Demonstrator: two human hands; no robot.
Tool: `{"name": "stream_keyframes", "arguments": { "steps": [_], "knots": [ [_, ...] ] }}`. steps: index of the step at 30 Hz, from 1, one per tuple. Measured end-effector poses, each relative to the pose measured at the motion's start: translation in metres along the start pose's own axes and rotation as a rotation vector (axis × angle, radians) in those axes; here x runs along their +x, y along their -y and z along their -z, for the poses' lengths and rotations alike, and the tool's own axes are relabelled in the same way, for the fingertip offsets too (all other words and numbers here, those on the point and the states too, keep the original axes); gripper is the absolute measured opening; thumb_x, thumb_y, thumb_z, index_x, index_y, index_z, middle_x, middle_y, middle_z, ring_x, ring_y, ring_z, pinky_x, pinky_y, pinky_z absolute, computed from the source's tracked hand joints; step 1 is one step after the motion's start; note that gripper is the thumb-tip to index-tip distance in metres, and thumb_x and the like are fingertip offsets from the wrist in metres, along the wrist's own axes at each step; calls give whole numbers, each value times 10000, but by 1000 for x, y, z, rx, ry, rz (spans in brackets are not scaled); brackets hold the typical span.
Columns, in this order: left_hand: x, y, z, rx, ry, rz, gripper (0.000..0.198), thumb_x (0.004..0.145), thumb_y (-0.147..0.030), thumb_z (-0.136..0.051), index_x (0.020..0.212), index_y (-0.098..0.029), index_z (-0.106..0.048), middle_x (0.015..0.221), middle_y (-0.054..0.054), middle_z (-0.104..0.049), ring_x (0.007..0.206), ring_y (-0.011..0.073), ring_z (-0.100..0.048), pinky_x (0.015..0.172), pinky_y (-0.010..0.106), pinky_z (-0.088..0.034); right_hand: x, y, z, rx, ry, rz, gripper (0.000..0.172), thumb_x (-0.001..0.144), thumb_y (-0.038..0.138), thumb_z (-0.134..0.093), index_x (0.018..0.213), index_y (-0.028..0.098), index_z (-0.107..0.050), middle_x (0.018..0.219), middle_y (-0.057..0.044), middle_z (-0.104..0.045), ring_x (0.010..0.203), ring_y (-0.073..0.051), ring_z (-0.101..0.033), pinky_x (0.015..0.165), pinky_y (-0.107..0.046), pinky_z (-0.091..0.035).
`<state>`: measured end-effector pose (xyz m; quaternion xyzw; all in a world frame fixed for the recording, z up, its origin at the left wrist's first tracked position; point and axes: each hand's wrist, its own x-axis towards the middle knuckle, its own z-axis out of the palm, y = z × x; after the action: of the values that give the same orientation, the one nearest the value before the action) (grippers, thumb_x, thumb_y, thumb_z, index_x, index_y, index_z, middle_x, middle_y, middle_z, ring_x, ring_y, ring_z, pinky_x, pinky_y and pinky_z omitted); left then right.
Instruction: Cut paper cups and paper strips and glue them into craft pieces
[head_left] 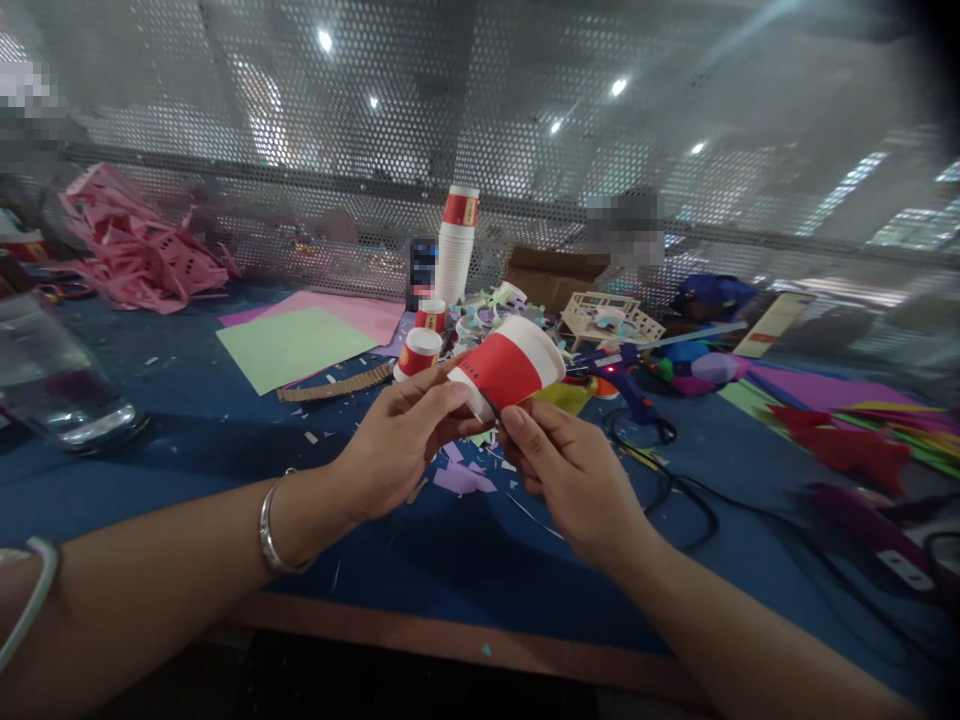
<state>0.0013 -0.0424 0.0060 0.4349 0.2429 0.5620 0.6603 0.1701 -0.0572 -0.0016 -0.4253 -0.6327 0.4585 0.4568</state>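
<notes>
A red and white paper cup (510, 365) is held tilted above the table, its rim turned to the upper right. My left hand (405, 430) grips it near its base, with the thumb on top. My right hand (562, 460) is closed, its thumb and fingers pinched at the cup's lower side. A thin dark edge shows at those fingertips; I cannot tell what it is. Just behind stand two more paper cups, the nearer cup (420, 354) and a farther cup (431, 316). Purple paper scraps (465, 478) lie below my hands.
A tall cup stack (455, 262) stands at the back. Right of the held cup is a glue gun (626, 380) with a lit red light and a trailing black cable (705, 505). Coloured sheets (300, 345) and a water glass (82, 390) are on the left, a power strip (892, 550) on the right.
</notes>
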Motion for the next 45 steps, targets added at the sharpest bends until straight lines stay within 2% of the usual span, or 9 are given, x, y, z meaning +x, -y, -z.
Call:
{"name": "stream_keyframes", "arguments": {
  "steps": [4,7,16,22,26,29,33,40,45],
  "knots": [
    [0,3,-1,13,-41,-33,358,858,-262,-674,1203,-169,-695,974,67,-702,961,195,-652,905,335,-554,0,1,-2,-13,-14,5,406,940,573,-580,771,205,-543,609,49,-396,493,-76,-329,416,-227,-217],
    [1,4,0,43,-77,-54,400,858,-271,-673,1244,-167,-684,988,73,-715,961,197,-660,912,340,-553,2,-2,-2,-33,-10,0,413,944,580,-567,761,212,-528,585,52,-389,492,-83,-324,421,-230,-218],
    [-1,6,5,235,-54,-127,535,878,-301,-686,1398,-235,-584,1022,46,-701,937,177,-652,990,389,-512,3,-4,-3,-36,-14,-8,424,942,595,-559,768,210,-531,611,48,-392,511,-87,-325,432,-237,-231],
    [-2,9,6,288,-54,-122,560,867,-299,-685,1412,-227,-578,1027,54,-703,940,191,-664,978,397,-515,3,-4,-2,-22,-22,-13,407,937,597,-564,800,215,-542,648,41,-391,533,-93,-321,434,-241,-224],
    [-3,6,8,435,-59,-172,599,855,-287,-684,1436,-230,-553,975,51,-705,882,190,-642,885,383,-523,3,-5,-2,-45,-19,-15,418,935,603,-561,787,214,-533,653,35,-401,539,-97,-342,438,-242,-238],
    [-6,1,6,553,-88,-219,562,849,-290,-690,1400,-238,-593,1022,58,-705,842,184,-621,807,361,-525,2,-4,-2,-52,-17,-13,410,937,602,-560,797,217,-541,661,31,-419,540,-96,-362,443,-240,-254],
    [-10,-3,1,639,-133,-288,485,839,-279,-698,1321,-244,-660,1088,62,-701,903,203,-622,815,355,-525,0,-1,-3,-93,-21,0,418,941,604,-548,777,219,-544,658,17,-454,551,-108,-397,440,-240,-275],
    [-11,-6,-5,519,-131,-256,508,784,-202,-720,1290,-217,-676,1137,74,-687,911,224,-641,790,353,-542,0,1,-4,-116,-56,36,438,947,592,-547,719,218,-535,597,30,-439,495,-97,-352,418,-245,-244],
    [-11,-4,-5,497,-114,-254,481,813,-251,-721,1290,-254,-670,1231,54,-664,971,210,-629,848,341,-542,0,1,-4,-118,-57,47,420,950,581,-550,738,218,-545,620,23,-465,515,-99,-379,431,-242,-260]
  ]
}}
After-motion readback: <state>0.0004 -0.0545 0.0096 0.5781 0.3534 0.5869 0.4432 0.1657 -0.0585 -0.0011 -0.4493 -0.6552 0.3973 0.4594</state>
